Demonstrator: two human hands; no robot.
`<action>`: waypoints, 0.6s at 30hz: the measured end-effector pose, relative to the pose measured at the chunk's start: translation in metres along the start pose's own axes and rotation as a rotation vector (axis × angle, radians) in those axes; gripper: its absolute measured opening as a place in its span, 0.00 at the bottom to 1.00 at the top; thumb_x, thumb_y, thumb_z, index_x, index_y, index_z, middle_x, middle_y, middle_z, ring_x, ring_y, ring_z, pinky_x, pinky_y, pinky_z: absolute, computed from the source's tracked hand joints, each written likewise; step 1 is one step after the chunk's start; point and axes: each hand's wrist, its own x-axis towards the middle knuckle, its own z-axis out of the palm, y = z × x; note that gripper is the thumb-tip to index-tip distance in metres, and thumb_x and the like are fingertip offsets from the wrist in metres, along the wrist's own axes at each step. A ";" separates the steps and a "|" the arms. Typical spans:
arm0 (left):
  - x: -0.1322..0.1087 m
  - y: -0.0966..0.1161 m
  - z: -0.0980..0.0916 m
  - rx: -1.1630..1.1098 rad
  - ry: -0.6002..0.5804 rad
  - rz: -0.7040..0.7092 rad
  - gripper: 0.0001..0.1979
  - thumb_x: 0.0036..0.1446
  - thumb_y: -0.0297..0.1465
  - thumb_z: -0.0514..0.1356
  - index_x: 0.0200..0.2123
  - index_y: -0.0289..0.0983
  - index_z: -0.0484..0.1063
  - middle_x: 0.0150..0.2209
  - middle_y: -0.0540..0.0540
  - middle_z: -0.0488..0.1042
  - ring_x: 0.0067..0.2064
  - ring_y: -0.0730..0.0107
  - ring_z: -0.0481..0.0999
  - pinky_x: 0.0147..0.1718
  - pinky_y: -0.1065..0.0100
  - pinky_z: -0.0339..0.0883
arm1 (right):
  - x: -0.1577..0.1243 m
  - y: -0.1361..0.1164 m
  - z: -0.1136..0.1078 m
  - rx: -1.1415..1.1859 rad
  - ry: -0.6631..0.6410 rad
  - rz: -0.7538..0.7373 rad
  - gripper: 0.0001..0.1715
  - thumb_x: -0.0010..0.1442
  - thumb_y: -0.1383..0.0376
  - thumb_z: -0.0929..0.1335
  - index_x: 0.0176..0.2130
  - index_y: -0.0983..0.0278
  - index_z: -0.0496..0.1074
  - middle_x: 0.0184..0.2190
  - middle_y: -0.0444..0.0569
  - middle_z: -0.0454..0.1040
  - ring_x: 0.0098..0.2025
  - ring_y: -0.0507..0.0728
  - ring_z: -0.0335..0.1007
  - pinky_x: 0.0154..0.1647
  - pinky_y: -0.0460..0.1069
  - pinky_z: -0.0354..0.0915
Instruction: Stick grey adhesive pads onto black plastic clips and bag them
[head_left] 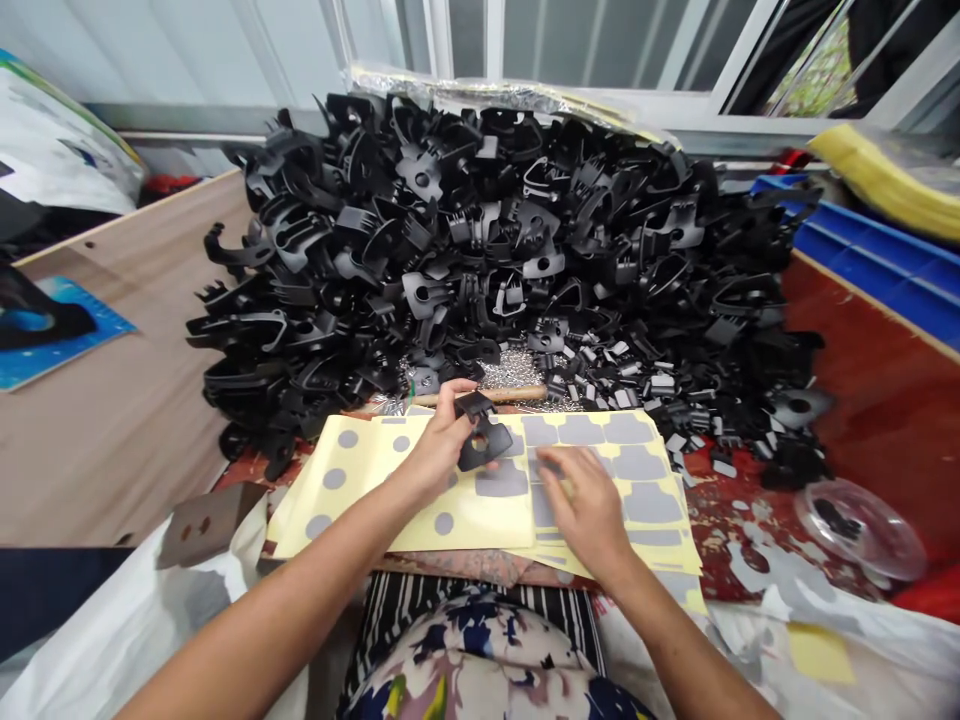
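Note:
My left hand (pixel 440 440) is closed on a black plastic clip part (pixel 486 444) that has a round hole in its flat plate, held just above the yellow backing sheets. My right hand (pixel 583 497) hovers over or touches the sticker sheet (pixel 667 515) with its fingers bent. Its fingertips are smeared by motion, so whether they pinch anything is not clear. Grey shaped stickers (pixel 646 500) cover the right side of the sheets. Round grey stickers (pixel 334 479) sit on the left side.
Behind the sheets rises a big heap of black plastic parts (pixel 480 240). Small metal pieces (pixel 517 368), a wooden stick (pixel 517 393) and small black pieces (pixel 622 375) lie before it. A clear plastic bowl (pixel 874 540) stands right; a wooden board (pixel 142 350) is left.

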 end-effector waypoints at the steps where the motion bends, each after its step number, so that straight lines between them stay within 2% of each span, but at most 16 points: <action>1: 0.004 0.002 0.000 0.004 -0.009 -0.049 0.28 0.53 0.34 0.68 0.53 0.47 0.61 0.38 0.53 0.69 0.31 0.71 0.72 0.28 0.67 0.75 | -0.006 0.002 0.005 -0.098 -0.030 -0.064 0.10 0.70 0.68 0.66 0.48 0.60 0.77 0.44 0.50 0.82 0.47 0.61 0.74 0.49 0.57 0.68; 4: 0.021 -0.001 0.005 0.041 -0.092 -0.118 0.29 0.46 0.26 0.69 0.50 0.44 0.61 0.40 0.50 0.69 0.32 0.69 0.73 0.23 0.69 0.74 | -0.018 0.002 0.021 -0.294 -0.048 -0.181 0.08 0.69 0.70 0.68 0.44 0.61 0.78 0.44 0.48 0.83 0.46 0.61 0.71 0.48 0.57 0.62; 7: 0.042 -0.017 0.012 0.049 -0.157 -0.118 0.26 0.46 0.24 0.68 0.48 0.42 0.64 0.40 0.48 0.70 0.30 0.71 0.72 0.21 0.71 0.72 | -0.022 0.002 0.032 -0.384 -0.020 -0.212 0.07 0.69 0.70 0.69 0.41 0.60 0.78 0.41 0.47 0.83 0.45 0.61 0.70 0.49 0.58 0.57; 10: 0.055 -0.034 0.013 0.055 -0.173 -0.138 0.27 0.47 0.25 0.69 0.51 0.40 0.66 0.35 0.50 0.68 0.29 0.70 0.72 0.18 0.74 0.68 | -0.020 0.000 0.034 -0.356 -0.011 -0.154 0.08 0.68 0.71 0.69 0.39 0.59 0.78 0.39 0.47 0.83 0.43 0.61 0.69 0.46 0.58 0.55; 12: 0.059 -0.040 0.012 0.044 -0.169 -0.142 0.28 0.47 0.25 0.69 0.52 0.41 0.66 0.34 0.50 0.67 0.29 0.70 0.72 0.19 0.73 0.69 | -0.019 -0.009 0.028 -0.230 -0.036 -0.065 0.10 0.66 0.73 0.70 0.37 0.59 0.77 0.38 0.46 0.82 0.42 0.60 0.69 0.44 0.56 0.56; 13: 0.059 -0.041 0.011 0.037 -0.165 -0.138 0.28 0.48 0.26 0.69 0.52 0.42 0.66 0.35 0.50 0.67 0.30 0.70 0.72 0.20 0.72 0.71 | -0.019 -0.017 0.022 -0.130 -0.092 -0.013 0.11 0.65 0.75 0.70 0.37 0.59 0.77 0.37 0.45 0.81 0.42 0.60 0.69 0.44 0.55 0.58; 15: 0.060 -0.042 0.010 0.024 -0.152 -0.126 0.28 0.48 0.26 0.69 0.51 0.42 0.66 0.36 0.50 0.68 0.31 0.70 0.72 0.23 0.69 0.75 | -0.021 -0.038 0.007 0.109 -0.299 0.066 0.14 0.60 0.77 0.70 0.37 0.58 0.77 0.37 0.43 0.79 0.42 0.58 0.71 0.44 0.53 0.63; 17: 0.059 -0.040 0.011 0.016 -0.142 -0.116 0.28 0.47 0.25 0.70 0.51 0.43 0.66 0.37 0.50 0.68 0.32 0.70 0.72 0.25 0.67 0.76 | -0.021 -0.056 -0.011 0.309 -0.498 0.065 0.17 0.58 0.78 0.71 0.41 0.56 0.77 0.39 0.43 0.78 0.45 0.57 0.73 0.47 0.52 0.67; 18: 0.057 -0.038 0.011 0.003 -0.140 -0.112 0.28 0.46 0.25 0.70 0.51 0.43 0.67 0.37 0.51 0.68 0.33 0.69 0.71 0.25 0.67 0.76 | -0.019 -0.060 -0.019 0.354 -0.516 0.037 0.17 0.58 0.77 0.70 0.42 0.56 0.76 0.40 0.44 0.78 0.47 0.58 0.73 0.49 0.52 0.68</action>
